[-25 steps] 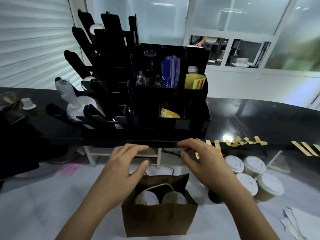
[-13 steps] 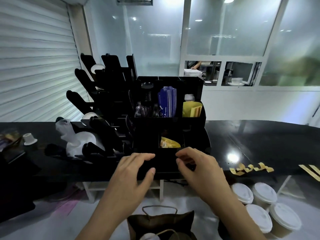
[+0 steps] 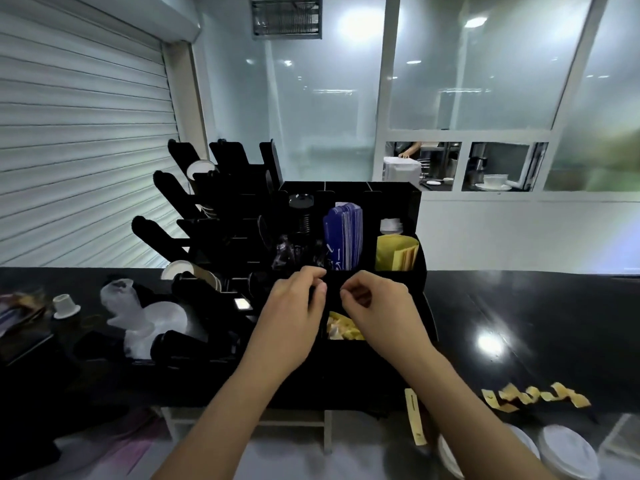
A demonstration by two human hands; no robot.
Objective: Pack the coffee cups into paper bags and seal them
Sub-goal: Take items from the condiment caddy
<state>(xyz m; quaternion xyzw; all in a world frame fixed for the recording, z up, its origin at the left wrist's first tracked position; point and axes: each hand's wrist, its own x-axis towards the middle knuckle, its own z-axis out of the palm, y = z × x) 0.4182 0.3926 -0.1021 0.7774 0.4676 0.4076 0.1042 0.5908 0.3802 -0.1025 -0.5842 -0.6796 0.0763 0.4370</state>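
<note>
Coffee cups (image 3: pixel 561 453) lidded, well right and nearer than black organizer (image 3: pixel 349 258) on worktop (image 3: pixel 519 323); bag out of view | left hand (image 3: pixel 294 306), right hand (image 3: pixel 377 306) curled at organizer front, contents unclear | likely fetching seal sticker: peel one cleanly.

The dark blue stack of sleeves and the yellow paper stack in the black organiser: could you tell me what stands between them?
In the head view, only a black divider wall separates the blue stack from the yellow stack.
</note>
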